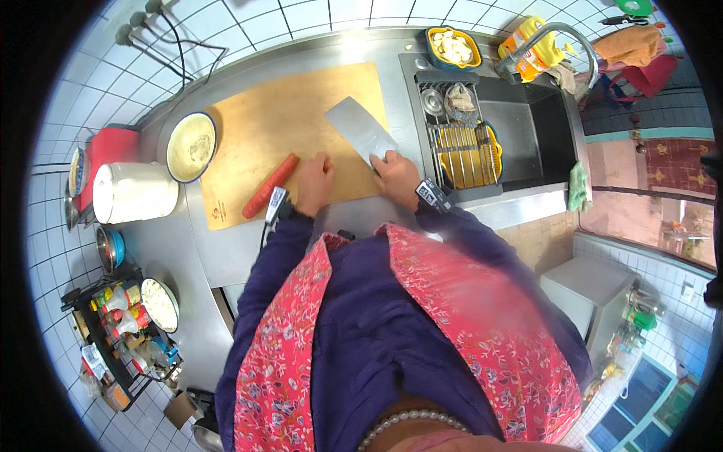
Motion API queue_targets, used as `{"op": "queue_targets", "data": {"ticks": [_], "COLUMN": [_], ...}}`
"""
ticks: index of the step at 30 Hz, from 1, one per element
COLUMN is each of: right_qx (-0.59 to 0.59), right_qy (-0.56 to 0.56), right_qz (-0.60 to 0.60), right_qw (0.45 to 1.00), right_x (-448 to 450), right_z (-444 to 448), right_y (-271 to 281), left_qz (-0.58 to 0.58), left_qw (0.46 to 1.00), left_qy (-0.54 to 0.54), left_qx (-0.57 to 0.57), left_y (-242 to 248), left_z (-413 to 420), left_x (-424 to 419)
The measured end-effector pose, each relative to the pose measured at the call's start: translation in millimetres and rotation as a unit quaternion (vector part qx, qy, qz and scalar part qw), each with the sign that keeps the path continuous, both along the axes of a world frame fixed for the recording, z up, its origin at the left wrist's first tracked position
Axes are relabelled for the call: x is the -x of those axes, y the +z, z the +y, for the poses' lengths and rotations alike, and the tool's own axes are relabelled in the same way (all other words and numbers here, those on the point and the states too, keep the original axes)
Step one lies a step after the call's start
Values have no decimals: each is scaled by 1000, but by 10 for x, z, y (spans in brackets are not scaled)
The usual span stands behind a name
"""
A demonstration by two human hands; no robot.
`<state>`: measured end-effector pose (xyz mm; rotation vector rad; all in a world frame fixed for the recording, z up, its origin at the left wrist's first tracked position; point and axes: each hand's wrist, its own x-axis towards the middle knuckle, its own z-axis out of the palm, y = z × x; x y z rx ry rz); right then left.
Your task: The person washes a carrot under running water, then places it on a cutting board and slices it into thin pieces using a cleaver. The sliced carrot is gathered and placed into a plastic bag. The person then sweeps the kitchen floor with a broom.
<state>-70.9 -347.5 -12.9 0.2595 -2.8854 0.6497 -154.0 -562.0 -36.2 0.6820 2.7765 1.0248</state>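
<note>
A wooden cutting board (271,113) lies on the steel counter before me. My right hand (395,176) grips the handle end of a cleaver (361,127), whose broad blade lies over the board's right part. My left hand (317,179) rests on the board with its fingers curled; whether anything is between them cannot be told. Just left of that hand lies an orange-red carrot (271,186), set aslant. An enamel bowl (192,148) with a dark blue rim stands by the board's left edge.
To the right are a dark sink (505,141) with a curved faucet (556,28), a metal drying rack (463,148), and a basket of pale pieces (452,48). At left stand a white canister (135,192), a bowl of white food (160,305) and a condiment rack (116,339).
</note>
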Motion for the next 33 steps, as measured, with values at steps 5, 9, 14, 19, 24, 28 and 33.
{"op": "queue_targets", "data": {"ticks": [5, 9, 14, 19, 24, 28, 33], "right_qx": [424, 747, 811, 709, 712, 729, 684], "right_qy": [-58, -87, -112, -224, -353, -429, -485], "right_qz": [-134, -431, -355, -389, -226, -101, -1], "right_qw": [894, 499, 452, 544, 563, 524, 545], "right_x": [-26, -295, -991, -1795, -2320, -2497, -2420], "right_z": [7, -17, 355, 1230, 2677, 3883, 5414], "right_y": [171, 211, 1, -40, 175, 287, 455], "left_qz": [-109, -96, -83, -122, -201, -148, -265], "left_qw": [984, 987, 968, 951, 953, 969, 901], "left_qy": [57, -64, -194, -128, 24, 113, 278], "left_qx": [-129, -115, -133, -252, -225, -163, -202], "left_y": [413, 629, 692, 430, 108, -59, -301], "left_z": [300, 685, 989, 1143, 548, 115, 199], "left_x": [-631, -917, -1284, -1745, -2009, -2116, -2316]}}
